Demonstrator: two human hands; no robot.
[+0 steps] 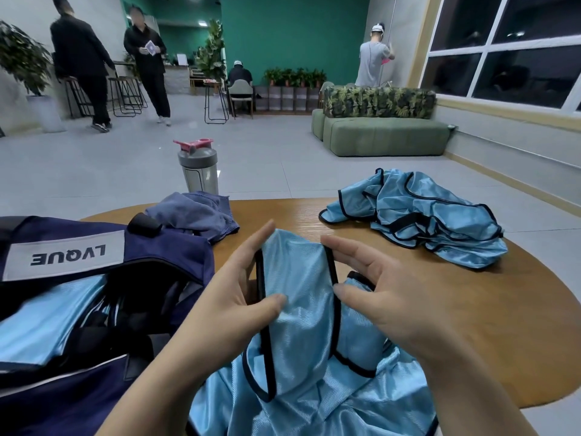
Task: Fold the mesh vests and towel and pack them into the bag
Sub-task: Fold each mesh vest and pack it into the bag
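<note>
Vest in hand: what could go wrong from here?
Both the left hand and right hand only pinch the slick vest at its strap, so it may slip and unfold. The shaker stands near the table edge beside the towel; tugging the towel could topple it.

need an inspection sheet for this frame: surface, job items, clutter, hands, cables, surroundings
Surface: round wooden table, grain visible.
Job's things: light blue mesh vest with black trim, held up at the near edge; heap of unfolded light blue vests far right; crumpled grey-blue towel far left; open navy duffel bag on the left, blue fabric already inside.
Clutter: grey shaker bottle with pink lid behind the towel.
Hands: left hand and right hand each pinch the held vest's strap.
Cables: nothing seen.
Surroundings: green sofa, stools, potted plants, dark windows, four people in the background.
</note>
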